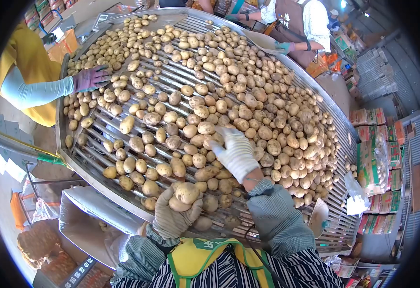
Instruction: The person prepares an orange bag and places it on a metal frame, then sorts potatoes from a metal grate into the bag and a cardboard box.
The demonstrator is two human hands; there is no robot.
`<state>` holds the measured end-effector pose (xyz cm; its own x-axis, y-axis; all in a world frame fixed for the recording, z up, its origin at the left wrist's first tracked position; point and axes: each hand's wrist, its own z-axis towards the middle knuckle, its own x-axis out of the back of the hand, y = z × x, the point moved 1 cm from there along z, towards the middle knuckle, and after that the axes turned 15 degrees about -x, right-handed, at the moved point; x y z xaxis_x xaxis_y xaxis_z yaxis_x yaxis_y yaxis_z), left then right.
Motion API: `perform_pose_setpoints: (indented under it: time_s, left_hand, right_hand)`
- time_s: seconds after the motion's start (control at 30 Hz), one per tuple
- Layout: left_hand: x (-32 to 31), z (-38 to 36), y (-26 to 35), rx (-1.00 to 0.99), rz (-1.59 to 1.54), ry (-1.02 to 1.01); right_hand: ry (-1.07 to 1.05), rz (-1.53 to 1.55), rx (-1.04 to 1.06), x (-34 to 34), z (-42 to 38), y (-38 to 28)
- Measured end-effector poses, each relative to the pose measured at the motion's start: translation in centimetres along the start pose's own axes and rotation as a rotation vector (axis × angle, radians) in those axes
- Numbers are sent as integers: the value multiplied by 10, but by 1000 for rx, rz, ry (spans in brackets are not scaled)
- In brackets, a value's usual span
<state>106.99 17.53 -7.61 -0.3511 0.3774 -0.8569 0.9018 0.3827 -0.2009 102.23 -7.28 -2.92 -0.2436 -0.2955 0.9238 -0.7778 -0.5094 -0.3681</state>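
Observation:
Many potatoes (276, 120) cover a slatted metal sorting table (105, 126). My left hand (175, 216), in a pale knitted glove, is closed round potatoes (187, 193) near the table's front edge; at least two show above its fingers. Farther right and higher up, my right hand (235, 152), in a white glove, rests over the pile. Its fingers reach left onto potatoes beside it, and its thumb side touches them. The palm faces down, so whatever lies beneath it is hidden.
At the left, a co-worker's purple-gloved hand (91, 78) lies on the potatoes. Another co-worker's gloved hand (285, 47) is at the far edge. An open white sack (82, 225) hangs below the front left edge. A white scoop (318, 218) lies at the right front.

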Motion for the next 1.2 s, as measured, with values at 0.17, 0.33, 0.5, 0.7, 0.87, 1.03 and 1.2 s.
perform_pose_setpoints:
  time_s: [0.17, 0.33, 0.5, 0.7, 0.87, 1.03, 1.2]
  left_hand:
    - [14, 17, 13, -39, 55, -80]
    - [2, 15, 17, -53, 163, -119]
    - [-5, 21, 18, 22, 143, -145]
    - [6, 23, 14, -336, 952, -256]
    - [-11, 16, 12, -52, 365, -105]
    - [-15, 16, 4, -372, 1177, -306]
    - [-27, 16, -5, -219, 824, -325]
  right_hand:
    - [-18, -270, -63, -38, 21, -23]
    - [-84, -261, -147, -21, 34, -36]
    - [-146, -283, -221, -30, 51, -34]
    - [-136, -239, -207, -26, 50, -26]
    - [-168, -271, -230, -26, 54, -31]
    - [-123, 170, -297, -4, 14, -26]
    - [26, 468, 92, 14, -58, -31]
